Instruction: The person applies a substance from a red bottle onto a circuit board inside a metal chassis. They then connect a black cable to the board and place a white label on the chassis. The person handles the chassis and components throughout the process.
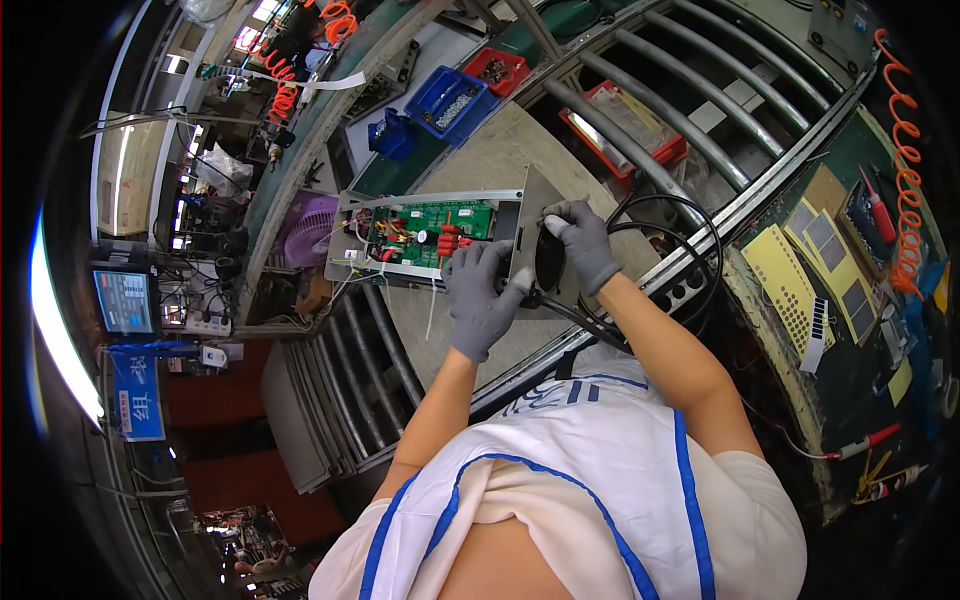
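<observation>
A grey metal chassis [535, 205] lies on a round work pad, with a green circuit board [425, 232] carrying red parts mounted inside it. My left hand [480, 295], in a grey glove, rests on the chassis's near edge beside the board, fingers curled over the metal. My right hand [582, 240], also gloved, pinches a small white part at the chassis's right panel, just above a dark oval opening [549, 258]. A black cable [670, 215] loops from that opening toward the right.
Blue bins [447, 100] and red bins [497, 70] of small parts sit beyond the chassis. Metal roller rails [690, 85] run behind and to the left. Perforated yellow plates [790, 285], an orange coiled hose [905, 170] and hand tools lie on the right. A monitor [123, 300] stands far left.
</observation>
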Demonstrator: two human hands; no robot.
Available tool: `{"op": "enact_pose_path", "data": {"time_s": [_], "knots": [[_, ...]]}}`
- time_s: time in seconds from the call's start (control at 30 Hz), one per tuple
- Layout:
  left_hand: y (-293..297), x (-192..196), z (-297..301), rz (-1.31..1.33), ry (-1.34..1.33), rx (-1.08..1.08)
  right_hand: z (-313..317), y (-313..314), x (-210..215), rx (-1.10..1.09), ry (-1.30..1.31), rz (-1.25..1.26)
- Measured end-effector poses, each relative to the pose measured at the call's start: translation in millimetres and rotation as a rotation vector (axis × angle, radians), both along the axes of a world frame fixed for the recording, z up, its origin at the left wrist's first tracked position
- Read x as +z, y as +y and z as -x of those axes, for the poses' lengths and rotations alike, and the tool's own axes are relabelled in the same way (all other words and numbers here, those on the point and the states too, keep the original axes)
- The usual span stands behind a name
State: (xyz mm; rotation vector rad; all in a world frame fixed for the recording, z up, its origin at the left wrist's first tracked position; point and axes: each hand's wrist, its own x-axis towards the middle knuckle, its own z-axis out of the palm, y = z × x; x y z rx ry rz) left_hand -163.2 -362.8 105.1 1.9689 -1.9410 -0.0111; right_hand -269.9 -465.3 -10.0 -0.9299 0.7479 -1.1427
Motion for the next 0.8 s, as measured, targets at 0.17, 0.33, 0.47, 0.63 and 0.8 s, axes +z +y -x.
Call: {"op": "enact_pose_path", "data": {"time_s": [0.17,0.33,0.47,0.63,0.8], "knots": [[0.1,1.6,1.4,-0.006,0.015,0.000,-10.0,2.5,-12.9,-0.096,0.036,0.012],[1.1,0.8,0.1,0.016,-0.012,-0.016,-12.1,9.9,-2.2,-0.123,-0.009,-0.046],[-0.4,0.9,0.6,0.008,-0.014,-0.030,-19.5,13.1,-1.7,-0.216,0.010,-0.034],[0.8,-2.6,1.7,0.035,-0.056,-0.035,-25.3,18.2,2.0,-0.359,0.120,0.060],[-0.9,-4.7,2.6,0.023,-0.024,-0.042,-25.3,5.6,-8.8,-0.387,-0.053,-0.270]]}}
